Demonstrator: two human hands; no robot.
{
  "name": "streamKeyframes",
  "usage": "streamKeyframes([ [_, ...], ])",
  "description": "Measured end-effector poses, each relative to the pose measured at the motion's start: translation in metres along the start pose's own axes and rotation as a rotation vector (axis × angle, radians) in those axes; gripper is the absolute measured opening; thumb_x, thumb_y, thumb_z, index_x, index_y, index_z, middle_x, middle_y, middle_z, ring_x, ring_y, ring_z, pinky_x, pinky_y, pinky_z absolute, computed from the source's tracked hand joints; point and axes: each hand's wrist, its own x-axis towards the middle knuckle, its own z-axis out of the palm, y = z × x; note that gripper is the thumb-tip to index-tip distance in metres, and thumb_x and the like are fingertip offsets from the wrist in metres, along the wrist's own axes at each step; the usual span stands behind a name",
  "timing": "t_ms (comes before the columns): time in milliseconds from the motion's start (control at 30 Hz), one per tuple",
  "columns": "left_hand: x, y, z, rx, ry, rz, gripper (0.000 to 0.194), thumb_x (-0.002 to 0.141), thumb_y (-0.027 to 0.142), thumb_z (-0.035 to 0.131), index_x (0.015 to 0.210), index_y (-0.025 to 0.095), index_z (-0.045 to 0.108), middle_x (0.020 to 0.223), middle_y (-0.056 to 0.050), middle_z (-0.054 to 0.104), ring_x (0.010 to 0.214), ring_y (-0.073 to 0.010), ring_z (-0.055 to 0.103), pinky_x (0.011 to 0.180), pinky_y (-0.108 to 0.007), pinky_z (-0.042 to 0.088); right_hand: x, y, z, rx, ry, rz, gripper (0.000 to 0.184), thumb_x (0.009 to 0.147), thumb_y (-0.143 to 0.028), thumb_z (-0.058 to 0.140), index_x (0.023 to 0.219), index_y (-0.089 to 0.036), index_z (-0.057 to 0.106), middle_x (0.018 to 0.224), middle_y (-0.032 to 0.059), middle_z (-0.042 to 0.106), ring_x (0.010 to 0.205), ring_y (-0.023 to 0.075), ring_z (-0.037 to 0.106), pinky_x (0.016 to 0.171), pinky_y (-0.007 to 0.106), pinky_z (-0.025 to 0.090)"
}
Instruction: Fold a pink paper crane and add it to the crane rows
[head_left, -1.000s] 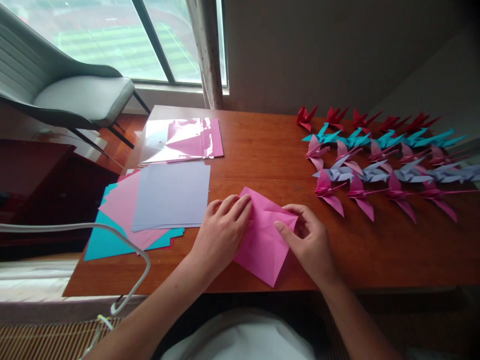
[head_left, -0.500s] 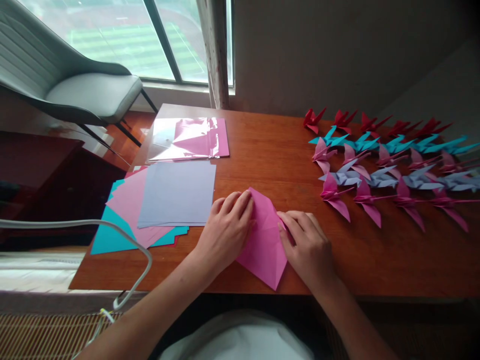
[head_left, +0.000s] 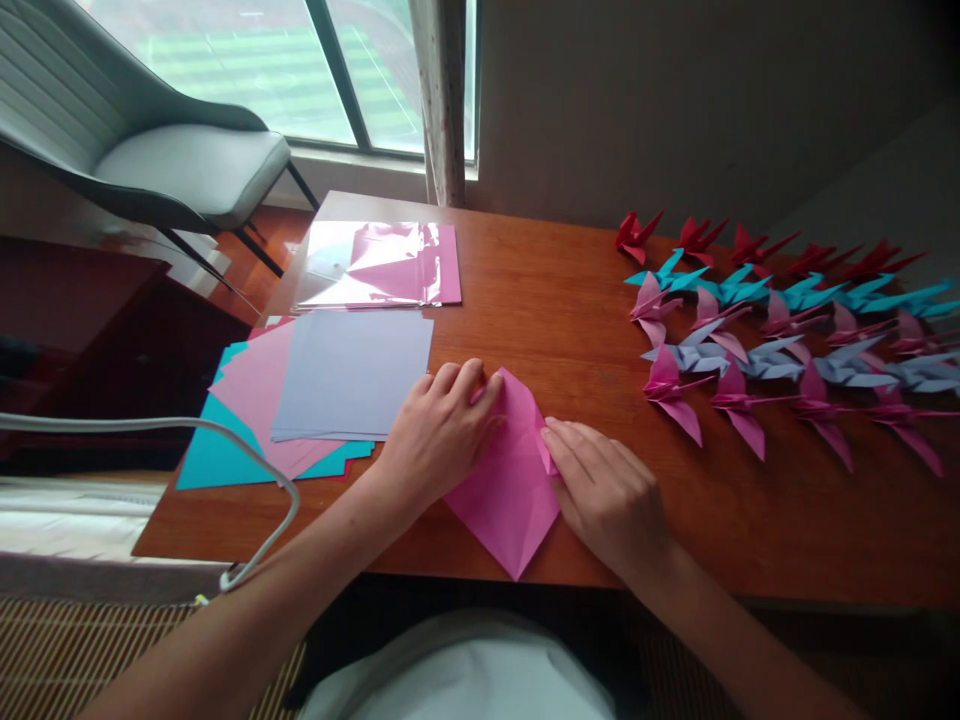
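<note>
So I'm standing here watching someone work on a bright pink sheet [head_left: 506, 510], which lies at the near edge of a wooden table [head_left: 540, 290], right between their hands. It's creased, one point aimed back at the person. Left hand [head_left: 446, 425] is spread over the left side, fingers bent; the thumb's hidden, so I can't tell if it's pinching or just pressing. Right hand [head_left: 607, 490] has its fingers bunched tight on the right side, gripping a bit that's folded inward.

Just left of the left hand there's a fanned pile: grey-blue sheets [head_left: 356, 370] on top, pale pink sheets [head_left: 251, 385] and turquoise sheets [head_left: 214, 455] poking out. A shiny clear packet [head_left: 375, 265] sits behind that. Over on the right, folded paper birds [head_left: 671, 390] stand in five rows: red at the back, then turquoise, pale pink, grey-blue, and bright pink nearest.
</note>
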Motion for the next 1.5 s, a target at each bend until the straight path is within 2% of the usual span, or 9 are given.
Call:
streamKeyframes([
  [200, -0.0002, 0.0006, 0.0004, 0.016, -0.003, -0.028, 0.048, 0.102, 0.037, 0.040, 0.144, 0.016, 0.050, 0.141, -0.019, 0.052, 0.113, -0.0333, 0.053, 0.088, -0.045, 0.047, -0.0002, 0.0003, -0.0007, -0.026, -0.013, -0.007, 0.031, 0.094, -0.009, 0.058, 0.124, -0.008, 0.067, 0.124, 0.0127, 0.074, 0.107, 0.0254, 0.071, 0.091, 0.035, 0.051],
  [567, -0.0017, 0.0026, 0.0036, 0.014, -0.019, -0.039, 0.051, 0.103, 0.036, 0.037, 0.149, 0.015, 0.044, 0.145, -0.019, 0.050, 0.116, -0.0336, 0.051, 0.088, -0.045, 0.047, 0.0024, -0.0085, -0.0045, 0.032, -0.062, -0.080, 0.036, 0.096, -0.005, 0.051, 0.128, -0.010, 0.067, 0.138, 0.0109, 0.065, 0.126, 0.0290, 0.061, 0.099, 0.040, 0.051],
  [767, -0.0022, 0.0023, 0.0047, 0.012, 0.007, -0.033, 0.051, 0.103, 0.035, 0.037, 0.148, 0.014, 0.046, 0.145, -0.021, 0.050, 0.116, -0.0349, 0.051, 0.087, -0.047, 0.046, 0.0032, -0.0058, -0.0065, 0.099, -0.048, -0.206, 0.029, 0.098, -0.009, 0.054, 0.122, -0.010, 0.071, 0.132, 0.0117, 0.069, 0.123, 0.0300, 0.064, 0.097, 0.042, 0.054],
  [900, -0.0021, 0.0020, 0.0054, 0.011, 0.015, -0.032, 0.051, 0.102, 0.035, 0.039, 0.148, 0.014, 0.047, 0.144, -0.021, 0.050, 0.115, -0.0355, 0.051, 0.087, -0.047, 0.046, 0.0060, -0.0045, -0.0065, 0.142, -0.041, -0.239, 0.027, 0.098, -0.009, 0.055, 0.118, -0.010, 0.073, 0.126, 0.0123, 0.073, 0.121, 0.0291, 0.065, 0.097, 0.042, 0.054],
  [1133, -0.0021, 0.0023, 0.0044, -0.004, 0.013, -0.041, 0.050, 0.102, 0.034, 0.039, 0.147, 0.015, 0.047, 0.144, -0.021, 0.050, 0.116, -0.0356, 0.051, 0.087, -0.047, 0.046, 0.0049, -0.0027, -0.0030, 0.183, -0.076, -0.231, 0.026, 0.099, -0.013, 0.056, 0.118, -0.008, 0.072, 0.129, 0.0120, 0.071, 0.121, 0.0300, 0.064, 0.099, 0.044, 0.053],
  [1500, -0.0021, -0.0018, 0.0058, -0.013, 0.024, -0.035, 0.050, 0.103, 0.036, 0.038, 0.147, 0.014, 0.047, 0.142, -0.021, 0.052, 0.115, -0.0355, 0.051, 0.086, -0.048, 0.046, 0.0036, -0.0025, -0.0004, 0.239, -0.073, -0.177, 0.027, 0.099, -0.014, 0.056, 0.120, -0.014, 0.072, 0.129, 0.0111, 0.071, 0.123, 0.0284, 0.063, 0.100, 0.045, 0.053],
])
